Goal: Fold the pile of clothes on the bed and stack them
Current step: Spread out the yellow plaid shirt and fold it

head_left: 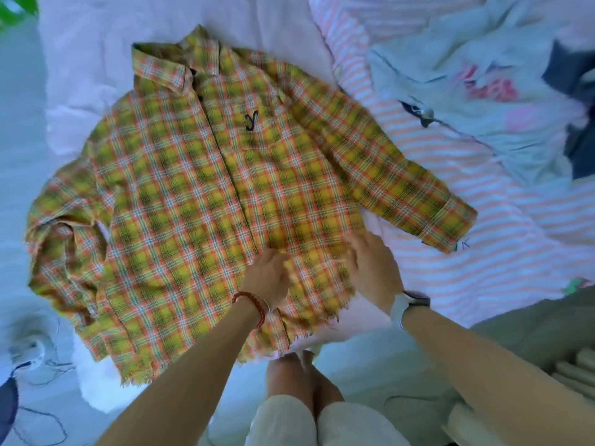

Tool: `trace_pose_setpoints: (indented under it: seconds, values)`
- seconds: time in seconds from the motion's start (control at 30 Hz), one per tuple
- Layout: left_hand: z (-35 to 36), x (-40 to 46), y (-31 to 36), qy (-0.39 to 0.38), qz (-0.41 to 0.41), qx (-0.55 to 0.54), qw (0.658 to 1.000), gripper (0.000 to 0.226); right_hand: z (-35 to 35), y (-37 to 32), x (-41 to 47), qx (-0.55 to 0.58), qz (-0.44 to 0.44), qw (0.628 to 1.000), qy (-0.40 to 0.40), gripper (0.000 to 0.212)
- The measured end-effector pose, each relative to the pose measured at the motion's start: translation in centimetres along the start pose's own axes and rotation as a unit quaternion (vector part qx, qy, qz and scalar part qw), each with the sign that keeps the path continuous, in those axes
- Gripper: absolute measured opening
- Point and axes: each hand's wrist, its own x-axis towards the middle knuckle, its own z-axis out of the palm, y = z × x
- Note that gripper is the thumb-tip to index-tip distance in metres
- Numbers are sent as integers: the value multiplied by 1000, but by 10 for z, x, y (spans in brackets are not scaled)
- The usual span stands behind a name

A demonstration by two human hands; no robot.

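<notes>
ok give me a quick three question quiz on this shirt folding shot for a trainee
1. True or false: the plaid shirt lies spread out, front up, on the bed.
2. Which wrist wears the red bead bracelet: A left, B right?
3. Fill in: both hands are at the shirt's ____ edge, nearest the person.

Key:
1. True.
2. A; the left hand has the bracelet, the right hand has a watch.
3. Bottom (hem).

Black "y" on plaid shirt chest.
</notes>
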Motion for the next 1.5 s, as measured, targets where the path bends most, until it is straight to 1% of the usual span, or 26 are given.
trace_pose_setpoints:
  seconds: [0.1,0.17,0.23,0.27,0.3,0.33,0.4,0.47,0.5,0.57,0.6,0.67,0.73,0.8,0.87,0.93,1.0,1.07,1.17,1.23,1.27,1.33,1.37,1.43,1.5]
  values:
    - [-37,42,21,6,0,-1,1000,41,-36,25,48,-45,91,993,59,32]
    - [-59,70,32,6,10,-5,1000,44,-52,43,78,-44,186,980,58,44]
    - [-78,96,42,11,21,-14,1000,45,-64,58,102,-27,277,960,5,56]
    - [-87,108,47,13,25,-17,999,45,-67,65,110,-36,308,950,-27,59]
    - [-95,119,51,12,28,-18,999,45,-70,70,116,-46,330,941,-57,57]
    - [-103,131,55,11,33,-20,999,45,-75,74,122,-35,344,936,-70,49]
    - [-117,153,66,25,53,-18,998,45,-84,79,131,62,334,939,-50,28]
    - [-127,177,82,66,91,-12,994,44,-95,87,137,167,281,945,5,13]
    - [-132,189,93,91,114,-19,989,44,-104,92,142,190,245,950,44,7]
    - [-142,214,119,128,158,-28,979,45,-130,103,157,192,181,956,127,6]
    - [-147,227,132,144,181,-14,973,47,-145,111,165,181,161,957,159,5]
    - [-155,249,155,173,208,26,962,59,-174,132,184,149,132,962,188,11]
    - [-164,267,177,169,202,50,963,69,-196,159,204,105,118,969,189,15]
    - [-168,284,195,156,194,76,966,73,-210,187,224,48,129,973,186,17]
    - [-167,302,211,138,175,135,966,63,-211,214,240,-2,157,974,163,19]
    - [-163,317,224,108,141,173,969,55,-205,237,248,-18,198,969,146,23]
    - [-156,328,234,93,119,169,974,51,-193,251,238,10,243,952,186,28]
    - [-148,335,239,98,118,153,976,43,-176,255,217,70,281,927,238,35]
    - [-145,345,245,133,113,90,981,28,-157,256,188,221,361,876,229,48]
    - [-151,351,251,145,111,30,983,17,-156,257,184,298,390,840,230,44]
    - [-155,353,253,143,121,10,982,12,-158,259,187,316,400,829,230,44]
    - [-164,354,259,125,148,-26,981,6,-161,267,198,330,414,819,222,51]
    - [-168,352,262,115,153,-48,980,7,-162,272,205,334,416,818,216,51]
    - [-173,349,264,110,143,-74,981,6,-166,280,218,338,411,823,199,36]
    - [-175,348,263,133,134,-58,980,7,-173,280,225,308,394,843,201,23]
